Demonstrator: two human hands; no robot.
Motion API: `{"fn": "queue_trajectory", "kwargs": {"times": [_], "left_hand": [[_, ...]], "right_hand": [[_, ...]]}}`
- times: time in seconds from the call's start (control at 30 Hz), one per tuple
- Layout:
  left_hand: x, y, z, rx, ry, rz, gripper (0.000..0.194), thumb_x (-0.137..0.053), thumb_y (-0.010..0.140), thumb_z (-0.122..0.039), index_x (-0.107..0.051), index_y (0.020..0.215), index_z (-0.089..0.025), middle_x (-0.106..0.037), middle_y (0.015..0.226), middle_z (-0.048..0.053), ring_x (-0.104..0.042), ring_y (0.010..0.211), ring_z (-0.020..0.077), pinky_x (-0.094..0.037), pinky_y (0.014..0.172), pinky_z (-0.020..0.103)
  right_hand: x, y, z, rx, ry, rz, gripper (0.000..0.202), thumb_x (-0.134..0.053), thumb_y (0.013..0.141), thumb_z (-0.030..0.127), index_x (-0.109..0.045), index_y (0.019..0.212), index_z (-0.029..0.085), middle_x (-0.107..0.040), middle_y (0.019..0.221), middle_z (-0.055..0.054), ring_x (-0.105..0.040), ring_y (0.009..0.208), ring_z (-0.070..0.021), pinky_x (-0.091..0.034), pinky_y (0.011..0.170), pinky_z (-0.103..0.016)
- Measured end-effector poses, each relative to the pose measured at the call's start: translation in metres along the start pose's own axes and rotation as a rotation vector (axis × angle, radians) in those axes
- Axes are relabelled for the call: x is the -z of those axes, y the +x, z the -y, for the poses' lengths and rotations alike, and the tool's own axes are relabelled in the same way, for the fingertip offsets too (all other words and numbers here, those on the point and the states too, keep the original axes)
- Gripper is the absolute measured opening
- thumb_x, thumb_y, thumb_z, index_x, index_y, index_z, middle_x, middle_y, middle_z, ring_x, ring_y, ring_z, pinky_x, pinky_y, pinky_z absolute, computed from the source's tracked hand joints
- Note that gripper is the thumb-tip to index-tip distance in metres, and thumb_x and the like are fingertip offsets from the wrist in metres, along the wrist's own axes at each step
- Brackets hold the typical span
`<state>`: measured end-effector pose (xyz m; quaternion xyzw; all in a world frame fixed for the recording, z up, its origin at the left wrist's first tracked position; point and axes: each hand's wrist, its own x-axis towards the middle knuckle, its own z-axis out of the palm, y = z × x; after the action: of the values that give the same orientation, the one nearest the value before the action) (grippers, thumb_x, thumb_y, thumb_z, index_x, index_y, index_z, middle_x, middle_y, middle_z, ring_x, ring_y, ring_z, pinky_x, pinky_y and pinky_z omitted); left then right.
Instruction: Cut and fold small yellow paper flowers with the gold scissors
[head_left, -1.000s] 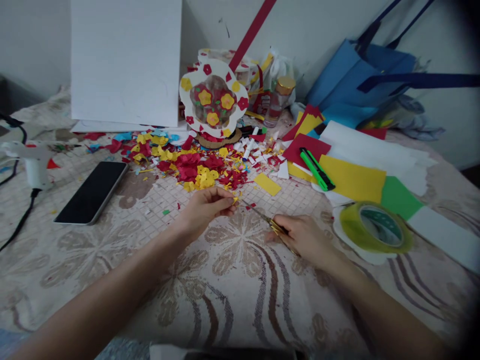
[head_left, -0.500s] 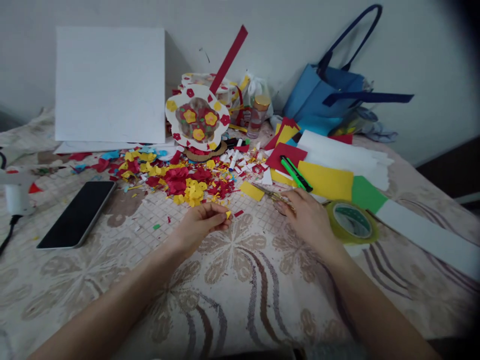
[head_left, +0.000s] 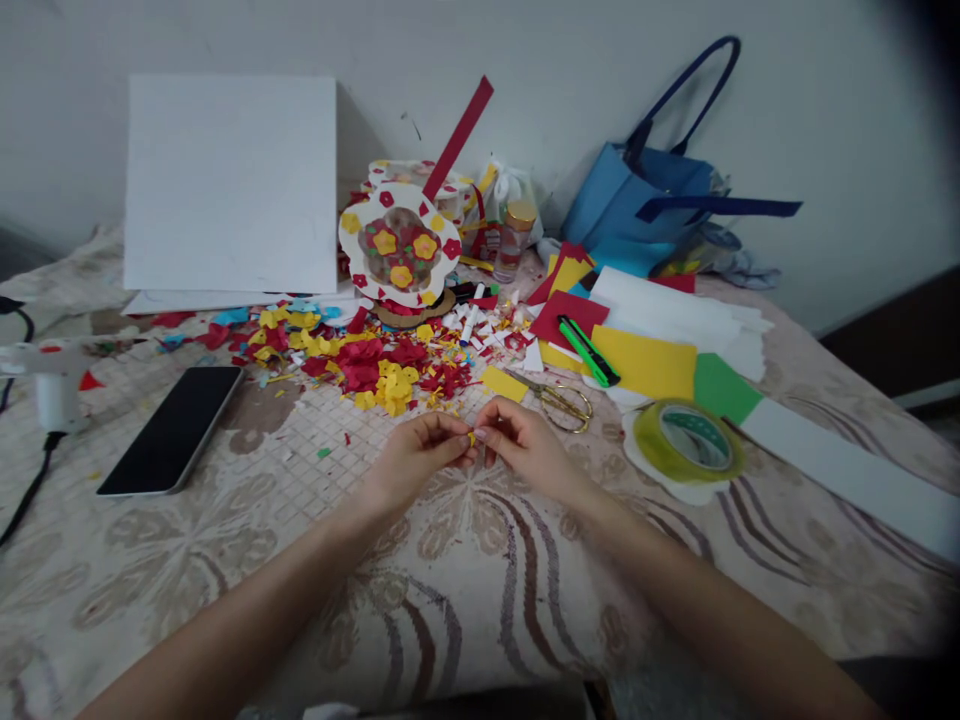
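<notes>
My left hand [head_left: 426, 450] pinches a small yellow paper piece [head_left: 472, 438] between thumb and finger. My right hand [head_left: 523, 446] meets it there, its closed fingertips on the same piece, which they mostly hide. Gold-handled scissors [head_left: 568, 404] lie on the cloth just beyond my right hand, their blades over a yellow paper strip [head_left: 504, 383]. Behind my left hand is a heap of cut yellow paper flowers [head_left: 394, 386] mixed with red paper flowers [head_left: 360, 362].
A roll of yellow tape [head_left: 688, 440], a green box cutter [head_left: 589, 351] and coloured sheets lie to the right. A phone [head_left: 171, 430] and a white glue gun [head_left: 58, 378] are at left. Behind stand a flower-shaped paper lantern [head_left: 400, 245], a glass bottle [head_left: 514, 243] and a blue bag [head_left: 637, 200].
My right hand has let go of the scissors, leaving them on the table, and has moved left to the yellow piece in my left hand. The view has shifted slightly.
</notes>
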<state>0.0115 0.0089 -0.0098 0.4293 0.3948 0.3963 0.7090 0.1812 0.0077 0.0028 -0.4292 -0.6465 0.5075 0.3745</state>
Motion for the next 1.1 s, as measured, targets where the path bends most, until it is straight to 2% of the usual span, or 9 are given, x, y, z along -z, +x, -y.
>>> {"fn": "queue_trajectory", "kwargs": {"times": [0.2,0.43,0.7,0.87,1.0,1.1], "left_hand": [[-0.004,0.000,-0.001,-0.060,0.074,-0.056,0.024,-0.074,0.065,-0.025,-0.059,0.078,-0.013,-0.064,0.067,-0.001,-0.062,0.060,0.0114,-0.049,0.063,0.025],[-0.007,0.000,-0.001,-0.055,0.092,-0.076,0.024,-0.074,0.064,-0.025,-0.059,0.079,-0.013,-0.065,0.070,0.001,-0.062,0.063,0.0121,-0.049,0.065,0.026],[-0.006,-0.001,-0.001,0.059,0.000,-0.059,0.027,-0.076,0.065,-0.029,-0.059,0.078,-0.013,-0.066,0.066,0.001,-0.061,0.060,0.0114,-0.047,0.064,0.024],[-0.003,0.001,0.000,0.064,-0.026,-0.076,0.032,-0.079,0.061,-0.030,-0.057,0.077,-0.013,-0.066,0.066,0.001,-0.062,0.060,0.0110,-0.048,0.064,0.024],[-0.003,0.000,0.001,0.021,0.012,-0.068,0.028,-0.076,0.065,-0.028,-0.057,0.081,-0.014,-0.066,0.070,0.001,-0.063,0.062,0.0120,-0.050,0.066,0.026],[-0.006,-0.003,0.002,-0.100,0.145,-0.103,0.022,-0.071,0.069,-0.022,-0.057,0.085,-0.015,-0.065,0.075,0.001,-0.062,0.067,0.0126,-0.049,0.067,0.026]], "right_hand": [[-0.004,-0.005,-0.009,-0.086,0.097,-0.017,0.015,-0.058,0.084,0.032,-0.049,0.085,0.020,-0.056,0.072,0.003,-0.055,0.060,-0.0102,-0.044,0.053,-0.022],[-0.003,-0.010,-0.012,-0.118,0.125,0.001,0.012,-0.056,0.084,0.029,-0.049,0.087,0.021,-0.058,0.077,0.001,-0.057,0.065,-0.0112,-0.045,0.053,-0.022],[-0.003,-0.012,-0.013,-0.148,0.195,0.020,0.007,-0.049,0.084,0.022,-0.049,0.091,0.021,-0.055,0.077,0.001,-0.059,0.066,-0.0120,-0.044,0.049,-0.021],[-0.003,-0.012,-0.016,-0.138,0.222,-0.019,0.006,-0.050,0.084,0.021,-0.045,0.088,0.021,-0.055,0.075,0.002,-0.058,0.063,-0.0118,-0.043,0.047,-0.021],[-0.004,-0.012,-0.016,-0.124,0.173,-0.021,0.006,-0.051,0.084,0.024,-0.046,0.085,0.021,-0.055,0.073,0.002,-0.057,0.062,-0.0116,-0.043,0.050,-0.021],[-0.006,-0.013,-0.014,-0.123,0.142,-0.043,0.013,-0.056,0.083,0.030,-0.047,0.084,0.021,-0.055,0.073,0.002,-0.053,0.059,-0.0105,-0.043,0.049,-0.021]]}}
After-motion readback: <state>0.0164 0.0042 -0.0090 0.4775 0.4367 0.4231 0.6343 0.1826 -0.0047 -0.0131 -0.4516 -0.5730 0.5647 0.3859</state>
